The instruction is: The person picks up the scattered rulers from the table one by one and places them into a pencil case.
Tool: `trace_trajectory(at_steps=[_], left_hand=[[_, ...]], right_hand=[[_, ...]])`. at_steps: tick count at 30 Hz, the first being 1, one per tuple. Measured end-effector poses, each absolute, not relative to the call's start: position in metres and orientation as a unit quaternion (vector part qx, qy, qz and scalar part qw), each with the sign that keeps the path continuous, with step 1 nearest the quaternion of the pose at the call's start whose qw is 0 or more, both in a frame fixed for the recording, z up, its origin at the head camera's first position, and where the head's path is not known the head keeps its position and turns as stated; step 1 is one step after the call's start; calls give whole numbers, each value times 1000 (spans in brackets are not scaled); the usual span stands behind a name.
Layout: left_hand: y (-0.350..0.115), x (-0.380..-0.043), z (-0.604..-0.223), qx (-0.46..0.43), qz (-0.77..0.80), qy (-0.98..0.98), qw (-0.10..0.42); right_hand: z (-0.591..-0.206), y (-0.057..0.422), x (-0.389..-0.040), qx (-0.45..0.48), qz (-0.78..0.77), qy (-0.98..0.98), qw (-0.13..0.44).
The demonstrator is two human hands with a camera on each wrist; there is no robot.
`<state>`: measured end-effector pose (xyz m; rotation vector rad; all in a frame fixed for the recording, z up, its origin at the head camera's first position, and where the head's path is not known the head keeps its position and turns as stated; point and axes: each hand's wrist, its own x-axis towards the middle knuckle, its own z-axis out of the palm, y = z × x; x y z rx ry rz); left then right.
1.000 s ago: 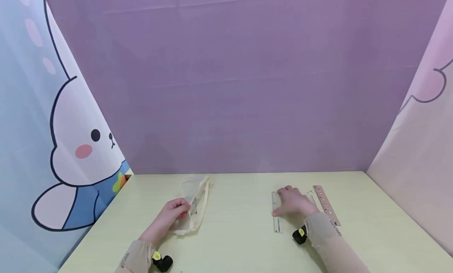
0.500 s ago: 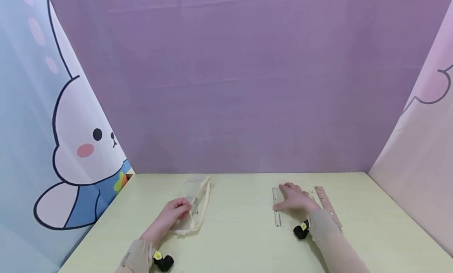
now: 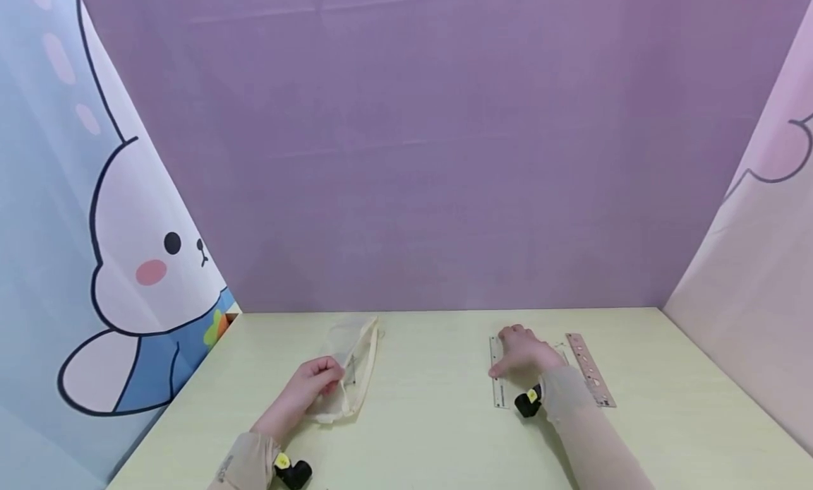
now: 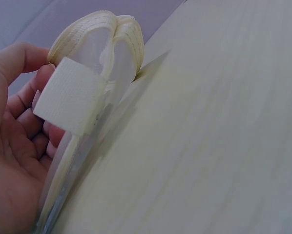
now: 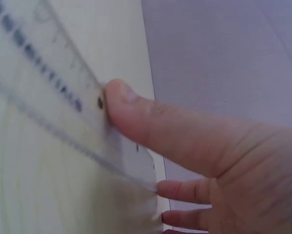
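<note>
Apparently light, stiff and slick, the clear ruler (image 3: 500, 392) sits gripped between the thumb and fingers of the right hand (image 3: 524, 350), its long edges seeming the best hold, while the left hand (image 3: 309, 382) pinches a soft-looking bag (image 3: 359, 385) by its edge.

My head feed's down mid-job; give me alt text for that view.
A person's left hand pinches a translucent, cream-edged pouch while their right hand touches a clear ruler. To the right, a pink ruler with holes lies on the pale table, before a purple backdrop.
</note>
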<state>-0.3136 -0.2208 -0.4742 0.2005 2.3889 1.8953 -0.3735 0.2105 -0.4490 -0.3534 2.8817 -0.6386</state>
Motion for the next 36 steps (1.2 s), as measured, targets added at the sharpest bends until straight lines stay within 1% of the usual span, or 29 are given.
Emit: trace_trajectory(at_steps=[6, 13, 21, 28, 36], left_hand=[[-221, -313, -475, 60, 622, 780, 46], [-221, -314, -475, 63, 623, 779, 40], [-220, -312, -474, 62, 621, 781, 39], [-222, -315, -478, 62, 618, 783, 40], [-221, -312, -475, 62, 619, 782, 40]], right_hand=[[-445, 206, -375, -110, -208, 968, 90], [-446, 208, -375, -92, -287, 946, 119], [-445, 202, -374, -86, -342, 927, 130], [-445, 195, -369, -58, -385, 910, 144], [-450, 197, -369, -47, -402, 907, 119]])
